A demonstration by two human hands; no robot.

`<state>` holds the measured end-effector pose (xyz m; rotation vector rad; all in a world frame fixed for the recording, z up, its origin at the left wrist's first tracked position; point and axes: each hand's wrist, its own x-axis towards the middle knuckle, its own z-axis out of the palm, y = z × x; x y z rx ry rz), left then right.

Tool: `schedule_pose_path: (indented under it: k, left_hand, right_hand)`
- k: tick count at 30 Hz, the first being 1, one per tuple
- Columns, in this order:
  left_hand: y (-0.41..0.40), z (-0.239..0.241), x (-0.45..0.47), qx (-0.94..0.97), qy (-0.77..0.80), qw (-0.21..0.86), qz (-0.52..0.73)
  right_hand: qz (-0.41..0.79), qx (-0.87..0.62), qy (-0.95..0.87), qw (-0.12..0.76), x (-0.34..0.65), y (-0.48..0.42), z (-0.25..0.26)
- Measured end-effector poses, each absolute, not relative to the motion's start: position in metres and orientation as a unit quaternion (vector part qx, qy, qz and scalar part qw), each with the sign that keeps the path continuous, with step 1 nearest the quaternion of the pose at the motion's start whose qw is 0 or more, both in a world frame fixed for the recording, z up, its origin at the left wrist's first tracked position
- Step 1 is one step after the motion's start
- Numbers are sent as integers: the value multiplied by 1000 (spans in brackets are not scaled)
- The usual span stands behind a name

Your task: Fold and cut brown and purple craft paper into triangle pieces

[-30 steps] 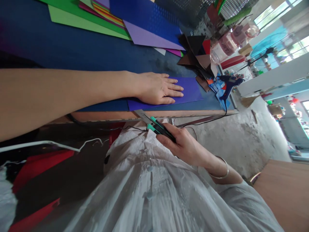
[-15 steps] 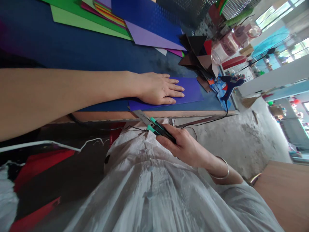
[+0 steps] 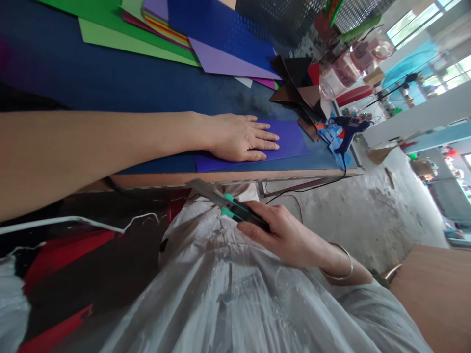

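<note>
My left hand (image 3: 241, 137) lies flat, fingers stretched out, on a purple sheet (image 3: 289, 137) at the table's near edge. Part of the sheet is covered by that hand. In front of my lap, my right hand (image 3: 281, 230) is wrapped round a black and green utility knife (image 3: 245, 212). Its long blade (image 3: 208, 191) is out and points toward the table edge, a little below it and apart from the sheet. The blade is slightly blurred.
Coloured sheets (image 3: 140, 49) are stacked at the back of the blue table (image 3: 110, 88). Dark brown scraps (image 3: 298, 95) and a glue gun (image 3: 348, 132) with a hanging cord lie to the right. A pink clear bottle (image 3: 342, 76) stands behind them. White cable (image 3: 91, 221) hangs lower left.
My right hand has drawn the knife slightly down, and its blade tip has come away from the table edge. My left hand stays flat on the purple sheet.
</note>
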<state>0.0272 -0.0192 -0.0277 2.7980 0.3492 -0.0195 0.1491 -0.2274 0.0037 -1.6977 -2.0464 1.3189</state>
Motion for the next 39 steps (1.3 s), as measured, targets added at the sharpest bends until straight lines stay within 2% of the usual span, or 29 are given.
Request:
schedule_pose_path:
  k: [5,8,13,16,19,24,32,36,39]
  left_hand:
    - [-18,-26,26,977,127,169,-11]
    - [-18,-25,25,979,120,162,-14]
    - [-20,-20,21,976,153,154,10]
    - [-23,-13,19,948,279,147,39]
    - [-26,-7,17,925,360,118,30]
    - [-22,-6,13,924,373,88,8]
    - [-14,-6,12,912,386,140,10]
    - [-13,-8,10,907,393,152,9]
    - [-13,-10,8,906,396,147,17]
  right_hand:
    - [421,-586,-689,71,170,-252,17]
    - [350,-654,-660,118,200,-260,21]
    - [129,-761,-577,266,265,-238,19]
    - [-36,-792,-545,274,299,-208,13]
    - [-120,-797,-537,249,317,-179,3]
    - [-119,-804,-552,186,322,-147,-8]
    - [-74,-812,-531,232,344,-98,-13]
    - [-56,-818,-529,218,350,-83,-20]
    - [-109,-803,-547,210,348,-84,-25]
